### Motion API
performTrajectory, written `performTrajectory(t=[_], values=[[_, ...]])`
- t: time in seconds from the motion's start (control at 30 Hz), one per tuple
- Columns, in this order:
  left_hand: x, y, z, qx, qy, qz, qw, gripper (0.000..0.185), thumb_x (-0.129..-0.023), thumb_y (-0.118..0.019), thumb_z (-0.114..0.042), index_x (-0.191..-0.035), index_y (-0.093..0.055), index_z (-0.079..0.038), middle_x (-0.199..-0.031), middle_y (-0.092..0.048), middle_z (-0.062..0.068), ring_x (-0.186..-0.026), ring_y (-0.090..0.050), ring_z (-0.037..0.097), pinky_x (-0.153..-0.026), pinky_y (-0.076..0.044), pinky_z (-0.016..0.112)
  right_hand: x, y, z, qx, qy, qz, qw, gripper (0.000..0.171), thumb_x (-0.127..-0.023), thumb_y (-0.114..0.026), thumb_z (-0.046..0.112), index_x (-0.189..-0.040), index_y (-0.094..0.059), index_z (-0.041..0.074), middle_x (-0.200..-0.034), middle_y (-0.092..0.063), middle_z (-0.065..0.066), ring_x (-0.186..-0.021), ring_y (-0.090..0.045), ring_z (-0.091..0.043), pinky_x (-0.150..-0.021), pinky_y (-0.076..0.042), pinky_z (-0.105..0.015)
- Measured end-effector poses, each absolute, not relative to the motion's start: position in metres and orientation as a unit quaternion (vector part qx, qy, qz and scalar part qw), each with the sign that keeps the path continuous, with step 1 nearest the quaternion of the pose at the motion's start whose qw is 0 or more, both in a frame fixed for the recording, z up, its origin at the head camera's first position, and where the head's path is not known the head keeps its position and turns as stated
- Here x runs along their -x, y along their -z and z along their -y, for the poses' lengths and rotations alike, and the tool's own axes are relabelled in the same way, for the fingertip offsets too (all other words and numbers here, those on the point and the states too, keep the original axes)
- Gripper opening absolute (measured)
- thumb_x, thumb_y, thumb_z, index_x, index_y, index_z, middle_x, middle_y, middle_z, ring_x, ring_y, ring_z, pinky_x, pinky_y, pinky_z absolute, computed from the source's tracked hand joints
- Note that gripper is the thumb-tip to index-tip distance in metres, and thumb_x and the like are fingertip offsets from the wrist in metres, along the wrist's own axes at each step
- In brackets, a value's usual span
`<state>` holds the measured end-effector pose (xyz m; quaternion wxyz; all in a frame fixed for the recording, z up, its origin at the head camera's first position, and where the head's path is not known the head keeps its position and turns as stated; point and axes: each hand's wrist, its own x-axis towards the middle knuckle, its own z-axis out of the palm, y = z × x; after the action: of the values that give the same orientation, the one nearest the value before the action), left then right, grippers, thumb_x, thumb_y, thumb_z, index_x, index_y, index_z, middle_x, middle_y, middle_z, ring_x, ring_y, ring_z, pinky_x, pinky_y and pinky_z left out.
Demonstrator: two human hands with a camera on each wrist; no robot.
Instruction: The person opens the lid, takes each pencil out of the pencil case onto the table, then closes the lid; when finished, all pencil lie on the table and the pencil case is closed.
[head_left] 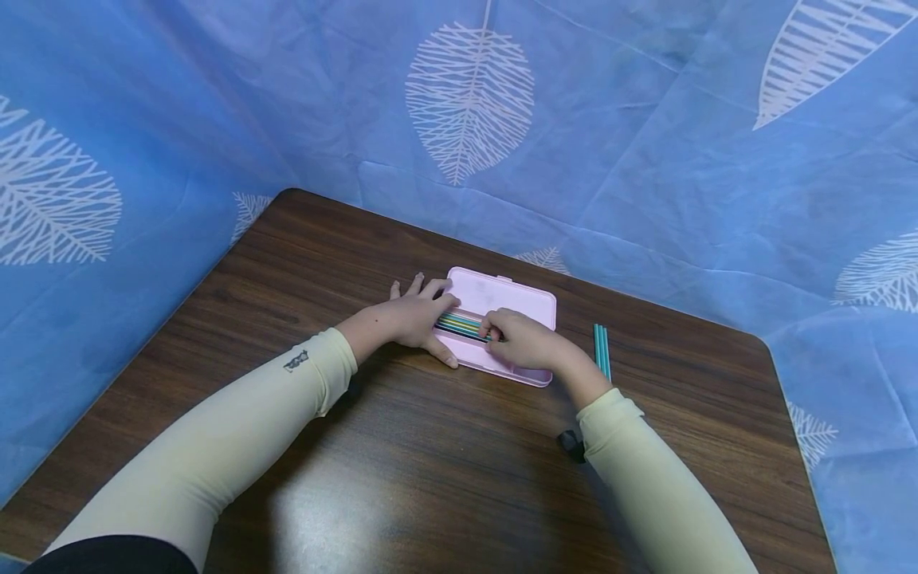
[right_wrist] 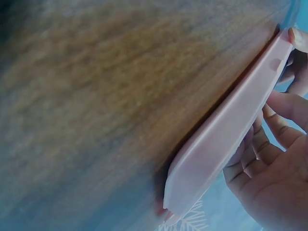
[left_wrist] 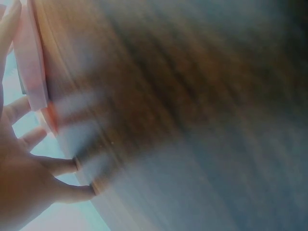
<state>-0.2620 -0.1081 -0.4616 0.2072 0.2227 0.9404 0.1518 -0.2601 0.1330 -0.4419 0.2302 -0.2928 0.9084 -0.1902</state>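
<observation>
Head view: one pink pencil case [head_left: 502, 299] is lying open on the bench [head_left: 402, 478], two teal pencils [head_left: 602, 351] beside it; the left hand [head_left: 412, 319] is steadying its end, fingers fairly straight; the right hand [head_left: 523, 339] is pinching the coloured pencils [head_left: 459, 324] inside; left wrist view: blurred, fingers [left_wrist: 57, 166] are spreading on wood; right wrist view: curled fingers [right_wrist: 264, 144] are sitting over the case's side.

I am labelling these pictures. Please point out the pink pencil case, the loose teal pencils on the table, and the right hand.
pink pencil case [head_left: 512, 296]: head view, open lid.
teal pencils [head_left: 602, 351]: head view, mid-shaft.
right hand [head_left: 522, 341]: head view, back of hand.
</observation>
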Motion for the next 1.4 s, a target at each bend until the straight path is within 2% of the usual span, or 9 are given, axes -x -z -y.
performTrajectory(t=[0.33,0.6,0.8,0.9,1.4], values=[[0.2636,0.4622,0.1080,-0.222,-0.167,-0.936,0.215,0.120,-0.073,-0.081,-0.083,-0.168,-0.033,-0.026,-0.182,-0.002,0.009,-0.166,0.004,0.053,-0.125,-0.006,0.083,0.2625,0.4432,-0.1327,0.301,0.187,-0.906,0.233,0.011,-0.104,-0.062,0.009,-0.115,-0.065,0.007,-0.091,-0.054,-0.003,-0.079,-0.050,-0.015,-0.078,-0.044,-0.033],[0.2616,0.4589,0.1074,-0.221,-0.155,-0.939,0.213,0.115,-0.077,-0.080,-0.079,-0.167,-0.033,-0.026,-0.183,-0.003,0.008,-0.167,0.003,0.052,-0.127,-0.007,0.082,0.2638,0.4448,-0.1336,0.310,0.189,-0.902,0.233,0.015,-0.104,-0.060,0.007,-0.117,-0.066,0.007,-0.091,-0.054,-0.003,-0.078,-0.050,-0.015,-0.078,-0.044,-0.032],[0.2635,0.4628,0.1074,-0.222,-0.166,-0.936,0.214,0.117,-0.075,-0.081,-0.081,-0.167,-0.034,-0.026,-0.182,-0.003,0.008,-0.166,0.003,0.053,-0.126,-0.007,0.083,0.2632,0.4436,-0.1342,0.314,0.191,-0.901,0.232,0.017,-0.105,-0.060,0.008,-0.119,-0.068,0.008,-0.091,-0.054,-0.004,-0.076,-0.051,-0.014,-0.077,-0.044,-0.032],[0.2618,0.4607,0.1072,-0.222,-0.159,-0.938,0.213,0.115,-0.076,-0.080,-0.080,-0.167,-0.033,-0.026,-0.182,-0.003,0.008,-0.167,0.003,0.053,-0.127,-0.008,0.082,0.2626,0.4429,-0.1344,0.315,0.192,-0.901,0.230,0.017,-0.105,-0.060,0.008,-0.119,-0.067,0.008,-0.092,-0.055,-0.003,-0.079,-0.052,-0.014,-0.079,-0.045,-0.033],[0.2628,0.4607,0.1075,-0.221,-0.167,-0.936,0.219,0.117,-0.075,-0.081,-0.080,-0.167,-0.033,-0.026,-0.182,-0.002,0.008,-0.167,0.005,0.052,-0.127,-0.006,0.082,0.2573,0.4434,-0.1306,0.319,0.168,-0.912,0.194,0.015,-0.103,-0.062,0.007,-0.117,-0.069,0.007,-0.089,-0.056,-0.003,-0.080,-0.050,-0.015,-0.081,-0.044,-0.035]])
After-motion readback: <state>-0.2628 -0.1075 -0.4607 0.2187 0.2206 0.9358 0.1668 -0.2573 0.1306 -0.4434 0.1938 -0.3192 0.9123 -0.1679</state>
